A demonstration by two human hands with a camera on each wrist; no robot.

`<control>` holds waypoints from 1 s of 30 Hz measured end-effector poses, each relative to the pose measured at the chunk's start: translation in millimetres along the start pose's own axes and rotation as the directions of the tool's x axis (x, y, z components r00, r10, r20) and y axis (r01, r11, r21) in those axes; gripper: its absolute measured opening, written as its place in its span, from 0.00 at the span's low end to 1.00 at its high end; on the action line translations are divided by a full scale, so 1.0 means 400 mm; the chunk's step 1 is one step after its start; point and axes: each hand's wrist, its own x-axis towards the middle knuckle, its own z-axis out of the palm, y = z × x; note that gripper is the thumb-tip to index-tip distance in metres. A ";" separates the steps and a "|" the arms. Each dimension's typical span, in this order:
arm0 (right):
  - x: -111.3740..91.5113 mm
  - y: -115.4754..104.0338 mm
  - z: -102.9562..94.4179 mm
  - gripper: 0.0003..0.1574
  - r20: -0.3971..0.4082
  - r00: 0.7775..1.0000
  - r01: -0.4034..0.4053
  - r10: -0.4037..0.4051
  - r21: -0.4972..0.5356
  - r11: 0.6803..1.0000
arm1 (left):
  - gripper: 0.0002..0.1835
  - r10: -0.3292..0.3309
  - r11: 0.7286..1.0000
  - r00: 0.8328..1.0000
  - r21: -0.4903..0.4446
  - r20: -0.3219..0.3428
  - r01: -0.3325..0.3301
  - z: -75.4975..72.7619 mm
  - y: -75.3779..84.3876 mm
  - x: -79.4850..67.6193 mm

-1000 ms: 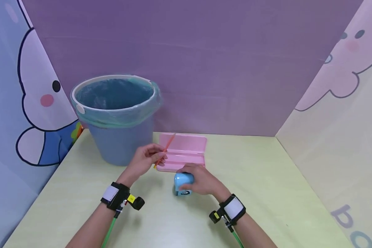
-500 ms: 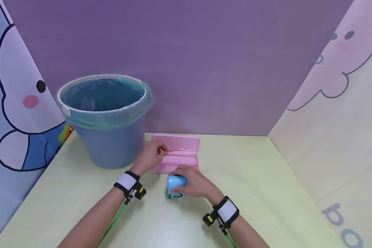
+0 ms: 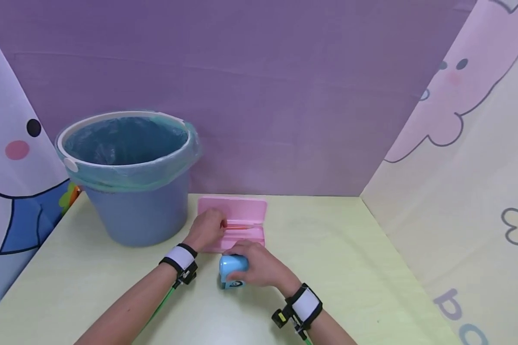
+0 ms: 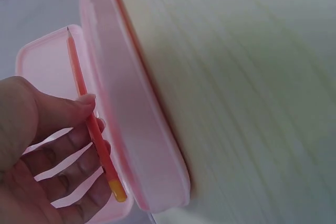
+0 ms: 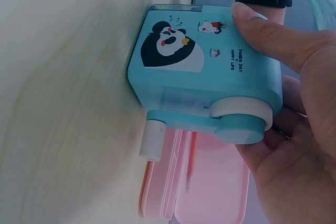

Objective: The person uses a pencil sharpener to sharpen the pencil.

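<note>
My left hand (image 3: 208, 229) pinches an orange pencil (image 4: 102, 150) between thumb and fingers, over the open pink pencil case (image 3: 254, 211). Its sharpened tip and yellow end both show in the left wrist view. In the head view the pencil lies level along the case's length, partly hidden by the hand. Just in front of the case, my right hand (image 3: 259, 268) grips a blue crank pencil sharpener (image 5: 184, 77) that stands on the table. A panda print decorates the sharpener's side, and its crank has a white knob (image 5: 153, 140).
A blue bin (image 3: 142, 211) with a bag liner stands behind and left of the pencil case. The pale table (image 3: 319, 249) meets a purple backdrop (image 3: 263, 96) at the rear and printed panels on both sides.
My left hand has turned, bringing the pencil from a steep slant to level, and lowered it to the pencil case. The right hand keeps hold of the sharpener. The head view has shifted rightward.
</note>
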 end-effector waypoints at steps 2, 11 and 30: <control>0.000 -0.003 0.003 0.30 0.001 1.000 0.003 -0.003 -0.003 1.000 | 0.07 0.004 1.000 1.000 0.022 0.004 -0.004 0.007 -0.002 0.001; -0.002 -0.012 0.002 0.31 -0.006 1.000 0.006 -0.006 -0.024 1.000 | 0.08 -0.026 0.998 0.998 0.053 0.063 0.022 0.026 0.001 0.010; -0.020 0.052 -0.042 0.34 0.007 0.997 -0.074 0.074 -0.061 0.995 | 0.10 0.042 0.973 0.999 -0.228 0.002 -0.040 -0.080 0.002 -0.018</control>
